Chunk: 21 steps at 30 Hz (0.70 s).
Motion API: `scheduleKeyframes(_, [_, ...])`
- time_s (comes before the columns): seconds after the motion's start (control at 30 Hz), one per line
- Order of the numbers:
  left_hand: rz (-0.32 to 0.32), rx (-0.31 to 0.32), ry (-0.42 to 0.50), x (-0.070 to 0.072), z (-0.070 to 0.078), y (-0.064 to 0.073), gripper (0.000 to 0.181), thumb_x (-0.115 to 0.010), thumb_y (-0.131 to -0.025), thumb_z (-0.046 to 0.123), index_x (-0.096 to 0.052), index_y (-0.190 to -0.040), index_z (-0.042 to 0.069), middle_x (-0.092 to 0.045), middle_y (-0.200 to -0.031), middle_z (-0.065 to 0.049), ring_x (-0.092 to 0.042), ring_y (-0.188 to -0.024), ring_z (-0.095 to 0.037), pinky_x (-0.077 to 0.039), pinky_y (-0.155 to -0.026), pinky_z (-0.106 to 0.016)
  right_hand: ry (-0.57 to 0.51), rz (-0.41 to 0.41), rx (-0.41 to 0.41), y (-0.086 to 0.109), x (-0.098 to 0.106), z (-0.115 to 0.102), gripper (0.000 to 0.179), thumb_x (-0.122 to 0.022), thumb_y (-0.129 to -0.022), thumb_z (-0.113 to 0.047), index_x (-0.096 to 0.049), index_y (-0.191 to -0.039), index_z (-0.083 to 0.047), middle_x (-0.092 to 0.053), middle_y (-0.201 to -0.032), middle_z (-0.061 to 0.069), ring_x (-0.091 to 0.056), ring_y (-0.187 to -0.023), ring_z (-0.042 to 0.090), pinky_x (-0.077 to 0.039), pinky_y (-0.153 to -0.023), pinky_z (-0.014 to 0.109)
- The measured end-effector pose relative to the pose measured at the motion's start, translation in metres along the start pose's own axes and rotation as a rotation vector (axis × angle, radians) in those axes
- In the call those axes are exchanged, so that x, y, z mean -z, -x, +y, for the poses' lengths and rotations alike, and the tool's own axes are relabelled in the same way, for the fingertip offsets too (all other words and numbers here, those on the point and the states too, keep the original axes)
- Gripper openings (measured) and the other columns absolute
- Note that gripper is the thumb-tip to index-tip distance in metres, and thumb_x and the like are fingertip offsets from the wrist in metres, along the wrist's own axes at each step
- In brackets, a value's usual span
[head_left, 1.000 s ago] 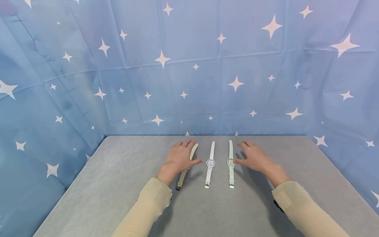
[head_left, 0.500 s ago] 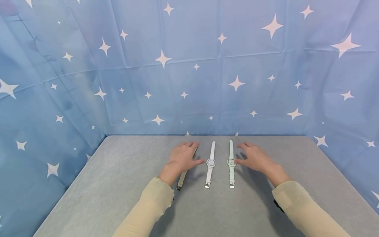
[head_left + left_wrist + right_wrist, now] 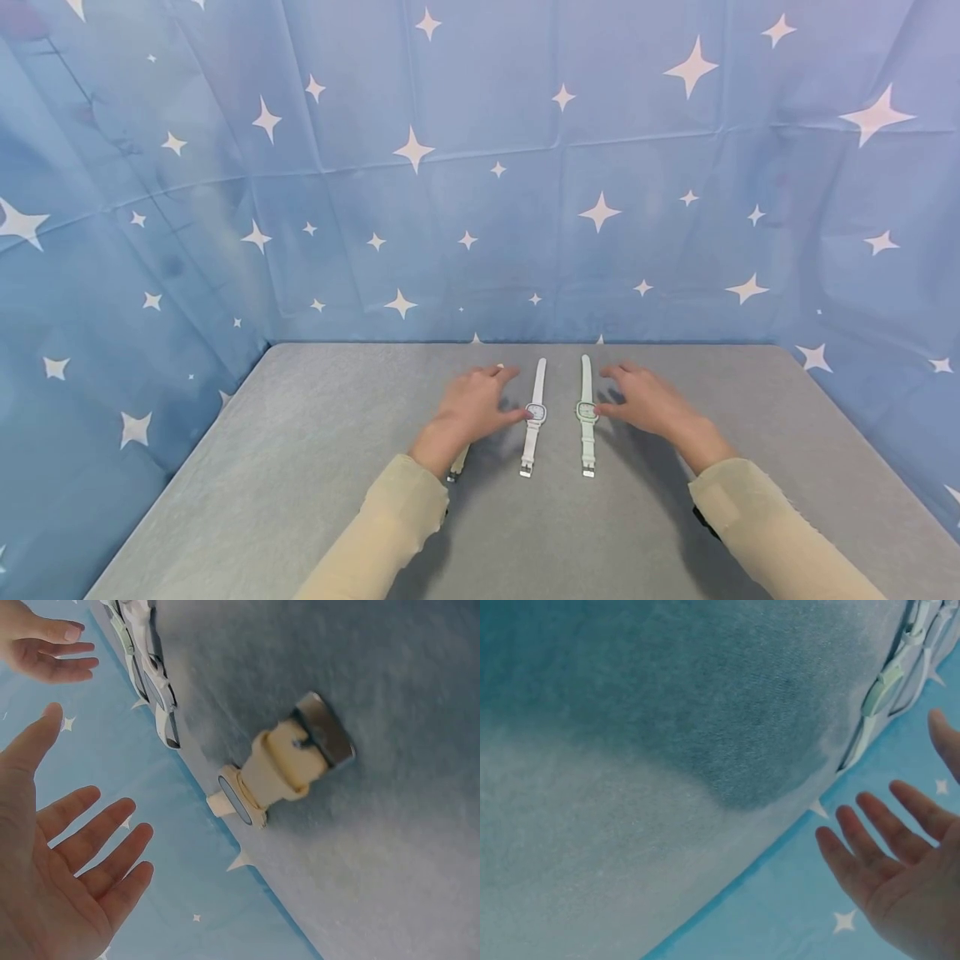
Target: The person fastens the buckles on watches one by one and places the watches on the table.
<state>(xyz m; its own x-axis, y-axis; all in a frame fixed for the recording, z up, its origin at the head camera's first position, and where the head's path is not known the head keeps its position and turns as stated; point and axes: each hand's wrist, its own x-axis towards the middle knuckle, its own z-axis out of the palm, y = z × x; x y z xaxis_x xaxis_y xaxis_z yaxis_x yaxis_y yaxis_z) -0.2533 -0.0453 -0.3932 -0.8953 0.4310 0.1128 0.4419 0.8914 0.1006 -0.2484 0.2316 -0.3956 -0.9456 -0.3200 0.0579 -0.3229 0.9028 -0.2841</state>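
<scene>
My left hand [image 3: 474, 406] hovers over the beige wristwatch [image 3: 279, 766], hiding most of it in the head view; its thumb tip overlaps the white wristwatch [image 3: 536, 413] there. Palm and spread fingers show in the left wrist view, holding nothing. To the right, my right hand [image 3: 647, 400] is held in the air beside the pale green wristwatch [image 3: 587, 442], thumb tip in front of the dial's edge. Its fingers are apart and relaxed in the right wrist view, with nothing in them. All three watches lie lengthwise, buckles toward me.
A grey tabletop [image 3: 315, 433] bears the watches, its far edge just beyond the strap ends. Behind and at both sides hangs a blue curtain [image 3: 510, 275] with white stars. Each forearm wears a beige sleeve [image 3: 397, 517].
My left hand has shifted to the right, from beside the beige watch to over it, its thumb reaching the white watch's dial in view. My right hand stays nearly still; the watches have not moved.
</scene>
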Motion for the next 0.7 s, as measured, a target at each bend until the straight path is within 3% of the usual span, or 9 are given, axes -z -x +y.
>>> scheduleKeyframes(0.37, [0.028, -0.036, 0.034, 0.0, 0.014, 0.004, 0.069, -0.067, -0.083, 0.067, -0.056, -0.14, 0.029, -0.063, -0.136, 0.005, -0.063, -0.121, -0.02, -0.058, -0.085, -0.041, -0.001, -0.003, -0.001, 0.001, 0.0, 0.0, 0.065, -0.075, -0.088, -0.033, -0.053, -0.137, 0.003, -0.054, -0.138, 0.029, -0.052, -0.125, 0.05, -0.044, -0.101, 0.062])
scheduleKeyframes(0.7, [0.037, -0.063, 0.039, -0.001, 0.026, 0.008, 0.065, -0.067, -0.084, 0.065, -0.058, -0.138, 0.031, -0.064, -0.136, 0.008, -0.062, -0.124, -0.015, -0.057, -0.088, -0.037, 0.008, 0.011, 0.009, 0.002, -0.001, -0.002, 0.062, -0.076, -0.087, -0.033, -0.056, -0.134, 0.003, -0.057, -0.135, 0.027, -0.057, -0.121, 0.048, -0.047, -0.097, 0.06])
